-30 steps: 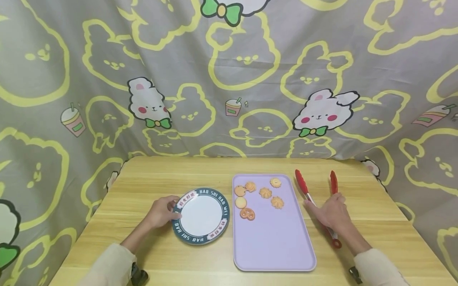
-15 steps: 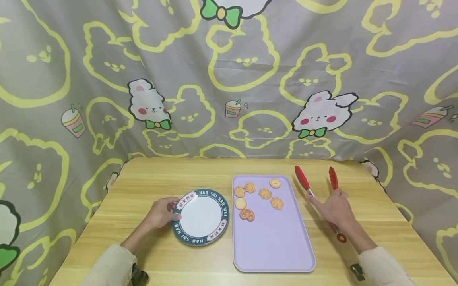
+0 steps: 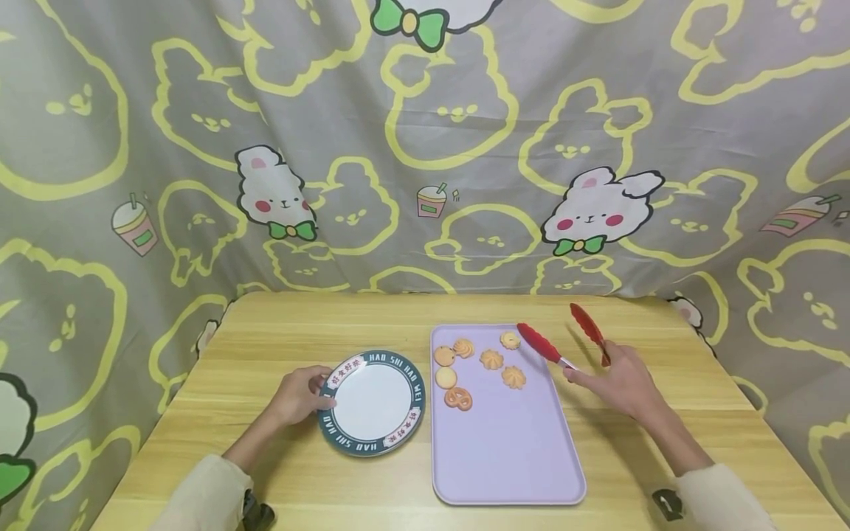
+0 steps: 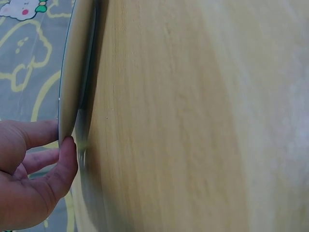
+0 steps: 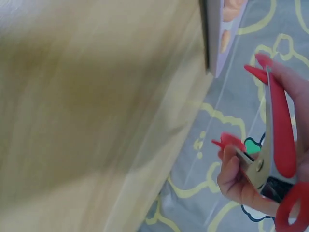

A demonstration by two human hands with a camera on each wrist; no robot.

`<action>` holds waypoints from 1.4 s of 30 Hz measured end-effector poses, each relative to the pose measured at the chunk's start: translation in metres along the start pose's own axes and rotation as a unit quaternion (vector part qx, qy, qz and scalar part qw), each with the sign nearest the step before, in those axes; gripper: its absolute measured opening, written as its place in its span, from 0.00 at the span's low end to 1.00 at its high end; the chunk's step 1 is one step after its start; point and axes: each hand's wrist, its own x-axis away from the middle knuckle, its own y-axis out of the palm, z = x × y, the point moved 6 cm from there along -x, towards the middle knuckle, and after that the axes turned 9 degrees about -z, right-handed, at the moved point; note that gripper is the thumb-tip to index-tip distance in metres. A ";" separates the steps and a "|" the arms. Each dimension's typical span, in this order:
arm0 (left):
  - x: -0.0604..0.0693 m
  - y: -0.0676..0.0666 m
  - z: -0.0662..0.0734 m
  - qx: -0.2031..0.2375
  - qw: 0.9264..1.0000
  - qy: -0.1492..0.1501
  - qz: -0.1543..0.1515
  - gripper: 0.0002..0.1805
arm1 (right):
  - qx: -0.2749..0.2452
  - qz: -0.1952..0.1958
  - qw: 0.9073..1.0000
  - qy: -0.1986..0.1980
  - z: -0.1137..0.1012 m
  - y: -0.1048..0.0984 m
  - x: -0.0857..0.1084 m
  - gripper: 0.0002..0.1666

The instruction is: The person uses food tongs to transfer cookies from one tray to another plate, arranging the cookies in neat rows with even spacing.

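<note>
My left hand (image 3: 302, 396) pinches the left rim of a round plate (image 3: 406, 369) with a white middle and a dark teal, lettered border. In the left wrist view, the plate (image 4: 75, 72) appears edge-on between thumb and fingers. My right hand (image 3: 620, 383) grips a pair of red-tipped metal tongs (image 3: 539, 341), their arms spread apart; one tip is over the upper right edge of the lilac tray (image 3: 508, 457). Nothing is between the tips. The right wrist view shows the tongs (image 5: 281, 130) from the hinge end, held off the table.
Several cookies lie in the tray's upper part, among them a pretzel-shaped one (image 3: 458, 399), a flower-shaped one (image 3: 514, 377) and a ring-shaped one (image 3: 510, 340). Beneath everything is a wooden table (image 3: 319, 487). A patterned curtain (image 3: 372, 243) hangs behind it.
The tongs have come up off the table in my right hand and swung left, so one tip has moved from beside the tray to over its edge. My left hand and the plate stay put.
</note>
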 end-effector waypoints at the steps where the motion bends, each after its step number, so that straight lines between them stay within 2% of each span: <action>1: 0.000 0.000 0.000 0.001 1.000 0.000 0.000 0.30 | 0.005 -0.007 1.000 -0.007 -0.001 0.000 0.000 0.53; 6: 0.000 0.000 0.000 0.003 1.000 0.001 0.002 0.30 | 0.018 -0.056 0.997 -0.049 -0.011 0.003 0.002 0.46; 10: 0.001 0.000 -0.001 0.004 1.000 0.000 0.002 0.30 | 0.012 -0.094 0.993 -0.067 -0.018 0.006 0.004 0.49; 14: 0.001 0.000 -0.002 0.004 1.000 -0.004 0.002 0.30 | 0.018 -0.112 0.991 -0.074 -0.022 0.008 0.007 0.54; 23: 0.001 0.001 -0.001 -0.001 1.000 -0.004 -0.001 0.30 | 0.046 -0.119 0.986 -0.111 -0.031 0.008 0.013 0.48; 30: 0.001 0.001 0.000 -0.005 1.000 -0.008 -0.005 0.31 | 0.048 -0.131 0.985 -0.099 -0.030 0.012 0.013 0.41; 42: 0.001 0.001 0.000 0.001 1.000 -0.008 -0.002 0.31 | 0.058 -0.115 0.985 -0.116 -0.032 0.011 0.015 0.35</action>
